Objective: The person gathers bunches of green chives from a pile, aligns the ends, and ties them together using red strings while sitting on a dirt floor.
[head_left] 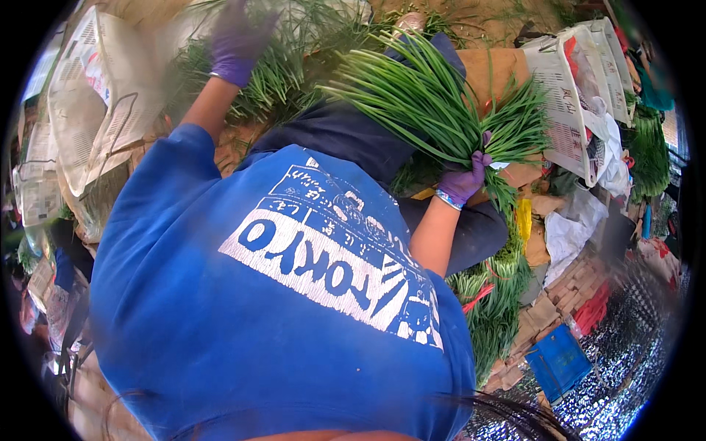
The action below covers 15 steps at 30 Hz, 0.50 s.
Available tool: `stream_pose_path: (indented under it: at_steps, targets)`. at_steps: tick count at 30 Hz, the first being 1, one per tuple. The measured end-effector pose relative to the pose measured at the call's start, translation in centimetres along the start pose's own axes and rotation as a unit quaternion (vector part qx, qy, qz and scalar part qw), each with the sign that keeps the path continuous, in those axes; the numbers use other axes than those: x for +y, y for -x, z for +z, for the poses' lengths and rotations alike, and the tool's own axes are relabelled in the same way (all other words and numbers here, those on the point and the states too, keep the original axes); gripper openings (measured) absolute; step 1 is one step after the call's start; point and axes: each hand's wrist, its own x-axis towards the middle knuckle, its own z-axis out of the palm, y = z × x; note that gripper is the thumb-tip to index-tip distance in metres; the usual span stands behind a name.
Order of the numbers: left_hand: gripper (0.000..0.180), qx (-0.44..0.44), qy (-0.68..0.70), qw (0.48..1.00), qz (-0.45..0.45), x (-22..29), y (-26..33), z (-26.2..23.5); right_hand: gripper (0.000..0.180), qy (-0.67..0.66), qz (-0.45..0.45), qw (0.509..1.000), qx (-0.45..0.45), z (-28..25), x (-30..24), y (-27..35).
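Setting: a cluttered market floor, with cardboard (540,312) lying at lower right and loose greens (294,70) spreading across the top of the frame.

Right hand (465,180): in a purple glove, right of centre, closing tightly around the base of a bunch of green chives (434,110). The bunch is fanning up and left from the fist toward upper centre, its long axis running from lower right to upper left, with shorter ends sticking out right and below the grip.

Left hand (237,44): also in a purple glove, blurred, reaching into the loose greens at upper left; whether its fingers are spread or pinching cannot be told. It is lying well apart from the bunch, so the right hand is the nearer.

Around: white plastic baskets (570,103) standing at upper right, tied bundles of greens (493,301) lying below the right forearm, a blue crate (559,360) sitting at lower right.
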Motion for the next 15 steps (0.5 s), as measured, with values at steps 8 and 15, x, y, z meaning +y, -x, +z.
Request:
stream_pose_path:
  at_steps: [8, 15]
  targets:
    - [0.04, -0.427, 0.457, 0.735, -0.262, 3.4, 8.1, 5.7, 0.049, -0.043, 0.018, 0.999, 0.015, -0.6, 0.1, -0.1]
    - [0.025, -0.25, 0.124, 0.952, 0.124, 1.8, 6.7, 6.5, 0.04, -0.002, 0.004, 0.999, 0.034, -0.9, 0.0, 0.1]
